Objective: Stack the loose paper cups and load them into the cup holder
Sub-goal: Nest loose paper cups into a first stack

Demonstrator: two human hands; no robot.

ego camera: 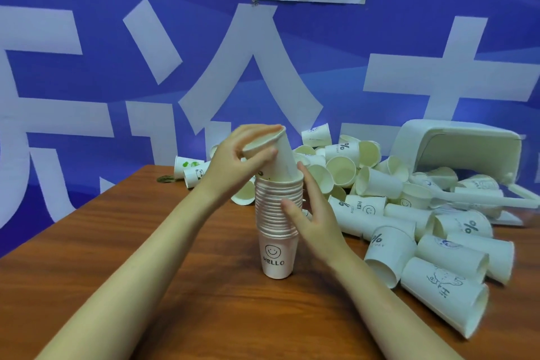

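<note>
Paper cups: tall stack [277, 213] on bench [181, 286], left hand [239, 155] fingers gripping a tilted cup [280, 155] entering its top, right hand [312, 213] fingers straight, steadying; big loose pile [409, 213] at 3 o'clock, holder [461, 146] tipped over and unloaded.

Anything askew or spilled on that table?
Yes. The white bin lies tipped on its side at the right, and loose cups lie spilled beside it on the table. The cup held by the left hand enters the stack tilted; the right hand steadies the stack.
</note>
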